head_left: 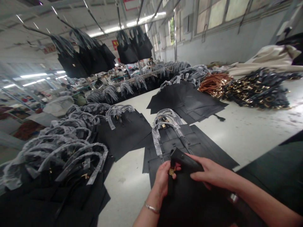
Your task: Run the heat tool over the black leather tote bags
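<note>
Black panel [189,195] in left hand [163,178], right hand [211,171]; plastic [156,142] wraps handles [184,141].

Handles [71,143] left, straps [258,90] right, panels [187,97] between on table [125,186], bags [92,60] hanging behind

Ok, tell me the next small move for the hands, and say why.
Probably keep the black piece steady with the right hand and adjust the gold-coloured clasp with the left hand: the clasp sits at the left fingers, close beside the piece's edge, while the right hand grips its upper part. Whether it is fastened, I can't tell.
</note>
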Demonstrator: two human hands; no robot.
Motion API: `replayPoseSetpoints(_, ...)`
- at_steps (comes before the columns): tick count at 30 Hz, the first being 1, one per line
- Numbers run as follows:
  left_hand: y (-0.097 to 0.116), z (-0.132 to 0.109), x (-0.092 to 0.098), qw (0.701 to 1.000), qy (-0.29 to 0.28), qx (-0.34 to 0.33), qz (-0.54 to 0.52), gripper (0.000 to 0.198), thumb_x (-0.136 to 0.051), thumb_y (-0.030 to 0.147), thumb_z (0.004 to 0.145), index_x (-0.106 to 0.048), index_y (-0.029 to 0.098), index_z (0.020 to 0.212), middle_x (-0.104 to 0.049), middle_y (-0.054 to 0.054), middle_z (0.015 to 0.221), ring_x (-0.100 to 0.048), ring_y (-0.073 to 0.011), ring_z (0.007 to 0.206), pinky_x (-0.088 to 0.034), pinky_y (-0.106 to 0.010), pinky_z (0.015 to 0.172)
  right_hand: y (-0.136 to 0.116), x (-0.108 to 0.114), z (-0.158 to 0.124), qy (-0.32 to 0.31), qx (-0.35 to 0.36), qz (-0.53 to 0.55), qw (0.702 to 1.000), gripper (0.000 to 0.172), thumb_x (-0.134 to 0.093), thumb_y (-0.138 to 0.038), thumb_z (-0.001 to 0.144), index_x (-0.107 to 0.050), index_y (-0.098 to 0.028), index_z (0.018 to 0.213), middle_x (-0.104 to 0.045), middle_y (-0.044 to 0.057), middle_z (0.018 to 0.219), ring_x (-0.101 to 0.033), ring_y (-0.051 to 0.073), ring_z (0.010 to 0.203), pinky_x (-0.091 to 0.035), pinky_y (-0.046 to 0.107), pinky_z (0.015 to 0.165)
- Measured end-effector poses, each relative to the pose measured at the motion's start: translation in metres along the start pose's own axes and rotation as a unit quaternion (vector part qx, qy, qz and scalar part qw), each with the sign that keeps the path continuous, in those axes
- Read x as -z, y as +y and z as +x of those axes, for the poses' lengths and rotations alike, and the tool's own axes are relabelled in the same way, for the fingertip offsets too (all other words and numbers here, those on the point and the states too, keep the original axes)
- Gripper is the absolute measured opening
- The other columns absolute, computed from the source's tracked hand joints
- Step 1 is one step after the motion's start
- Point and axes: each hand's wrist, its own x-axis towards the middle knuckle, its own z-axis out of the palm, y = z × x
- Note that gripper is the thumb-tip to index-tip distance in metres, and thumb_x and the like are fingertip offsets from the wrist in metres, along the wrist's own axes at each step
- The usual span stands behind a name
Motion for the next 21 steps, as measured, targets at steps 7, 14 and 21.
replayPoseSetpoints(7,0.0,-0.005,-0.009,0.997,0.029,0.041,-0.06,0.027,-0.072,0.032,0.075,-0.063,0.009,0.087,-0.06,-0.005,0.07,-0.05,-0.0067,0.05,-0.034,-0.016,0.043,0.006,-0.002,0.007,0.049,-0.008,-0.042,0.998,0.083,-0.062,-0.022,0.075,-0.027,-0.018,0.151,-0.066,-0.004,0.062,-0.054,0.01,0.04,-0.039,0.017,0.038)
replayPoseSetpoints(14,-0.008,-0.018,-0.025,0.996,0.065,-0.02,-0.049,0.033,-0.082,0.025,0.064,-0.063,0.011,0.088,-0.061,-0.001,0.072,-0.057,-0.0095,0.062,-0.046,-0.019,0.058,0.019,0.011,-0.01,0.058,-0.04,-0.059,0.996,0.085,-0.063,-0.026,0.076,-0.025,-0.018,0.152,-0.069,-0.003,0.065,-0.055,0.012,0.041,-0.039,0.019,0.038)
replayPoseSetpoints(21,-0.02,-0.014,-0.031,0.987,0.072,-0.13,0.062,0.034,-0.077,0.017,0.065,-0.067,0.012,0.097,-0.071,-0.009,0.091,-0.066,-0.0166,0.079,-0.048,-0.022,0.068,0.022,0.009,-0.035,0.009,-0.061,-0.036,0.997,0.087,-0.062,-0.024,0.076,-0.022,-0.019,0.153,-0.069,-0.001,0.07,-0.055,0.011,0.043,-0.039,0.017,0.038)
